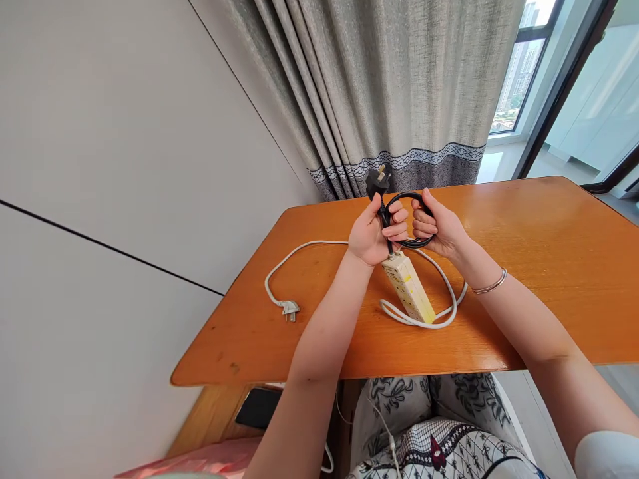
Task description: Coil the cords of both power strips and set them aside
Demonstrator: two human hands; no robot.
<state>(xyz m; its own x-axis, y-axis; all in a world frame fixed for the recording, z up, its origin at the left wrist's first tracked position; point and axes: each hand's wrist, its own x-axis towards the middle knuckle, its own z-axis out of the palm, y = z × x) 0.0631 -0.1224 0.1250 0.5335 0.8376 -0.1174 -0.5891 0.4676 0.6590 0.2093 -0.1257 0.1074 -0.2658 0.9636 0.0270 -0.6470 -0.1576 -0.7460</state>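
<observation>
Two bare hands meet above the middle of the orange wooden table [524, 279], both closed on a glossy black cable [407, 197] bent into a rounded loop. The left hand [372, 234] curls its fingers around the cable just below a black three-pin plug [378, 179], whose brass prongs point upward. The right hand [436, 229], with a thin metal bracelet [492, 285] at the wrist, pinches the loop's far side with fingers pressed together. Beneath them lies a cream plastic power strip [409, 289], long and boxy, with yellow marks too small to read. Its white cord [299, 251] coils beside it and runs toward the table's left edge, ending in a white plug [289, 309].
</observation>
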